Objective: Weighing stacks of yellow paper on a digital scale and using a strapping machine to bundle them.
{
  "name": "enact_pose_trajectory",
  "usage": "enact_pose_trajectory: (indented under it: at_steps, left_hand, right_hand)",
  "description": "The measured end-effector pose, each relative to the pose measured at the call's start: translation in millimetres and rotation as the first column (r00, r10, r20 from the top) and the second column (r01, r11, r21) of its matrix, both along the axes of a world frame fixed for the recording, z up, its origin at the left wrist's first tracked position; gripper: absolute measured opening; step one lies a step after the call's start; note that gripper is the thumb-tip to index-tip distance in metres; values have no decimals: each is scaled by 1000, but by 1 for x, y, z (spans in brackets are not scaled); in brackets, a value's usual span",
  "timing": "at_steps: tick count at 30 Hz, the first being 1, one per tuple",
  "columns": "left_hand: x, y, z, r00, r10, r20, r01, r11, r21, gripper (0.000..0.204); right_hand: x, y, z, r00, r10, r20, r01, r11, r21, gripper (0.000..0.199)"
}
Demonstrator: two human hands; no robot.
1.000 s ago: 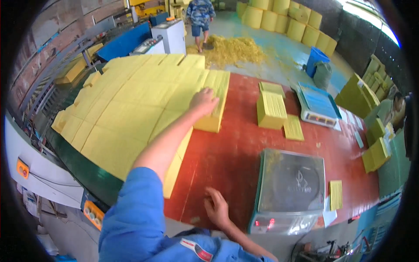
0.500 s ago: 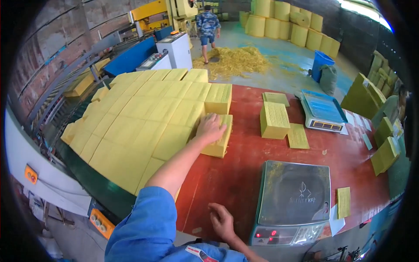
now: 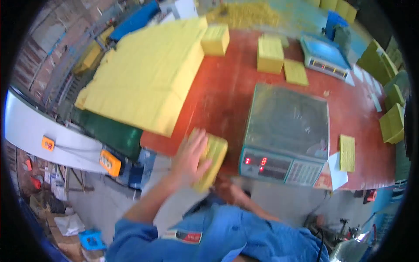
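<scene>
A thick block of yellow paper is tilted at the table's near edge, close to my body. My left hand lies over its left side and grips it, thumb across the top face. At the block's lower end is my right hand, low and blurred, its fingers partly hidden. To the right stands a scale with a grey plate and lit red digits. Many yellow paper blocks lie packed in rows at the left, and one separate block sits at their far right corner.
Farther back on the red table are another yellow block, a flat yellow sheet stack and a second scale with a blue tray. A thin yellow stack lies right of the near scale. Orange button boxes line the left machine.
My left hand has drawn the yellow block away from the rows toward my body. My right hand has come to the block's lower end. The view has tipped downward.
</scene>
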State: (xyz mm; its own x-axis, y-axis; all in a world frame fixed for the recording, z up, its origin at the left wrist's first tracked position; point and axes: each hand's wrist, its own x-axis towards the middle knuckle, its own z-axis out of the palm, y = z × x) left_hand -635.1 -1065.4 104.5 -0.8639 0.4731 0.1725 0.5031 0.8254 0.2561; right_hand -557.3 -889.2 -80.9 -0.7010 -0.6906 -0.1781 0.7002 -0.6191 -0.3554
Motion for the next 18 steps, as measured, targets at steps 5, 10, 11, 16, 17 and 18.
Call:
enact_pose_trajectory:
  at_steps: [5, 10, 11, 16, 17, 18]
  left_hand:
    - [91, 1, -10, 851, 508, 134, -526, 826, 201, 66]
    - [111, -3, -2, 800, 68, 596, -585, 310, 750, 49]
    - [104, 16, 11, 865, 167, 474, -492, 476, 729, 46]
    - [5, 109, 4, 821, -528, 217, -306, -87, 948, 49]
    - [-14, 144, 32, 769, -529, 357, -463, -78, 883, 47]
    - [-25, 171, 61, 696, -524, 491, -609, -68, 791, 44]
  right_hand:
    - [23, 5, 38, 990, 142, 5, -141, 982, 129, 65]
    - [11, 60, 125, 738, 100, -668, 280, 854, 438, 45]
    - [3, 75, 145, 424, 122, -897, 522, 777, 352, 43]
    - [-37, 133, 229, 53, 76, -996, 957, 281, 72, 40]
    - [-54, 151, 231, 12, 89, -996, 986, 162, 26, 39]
    - [-63, 169, 244, 34, 135, -990, 997, 68, 43, 38]
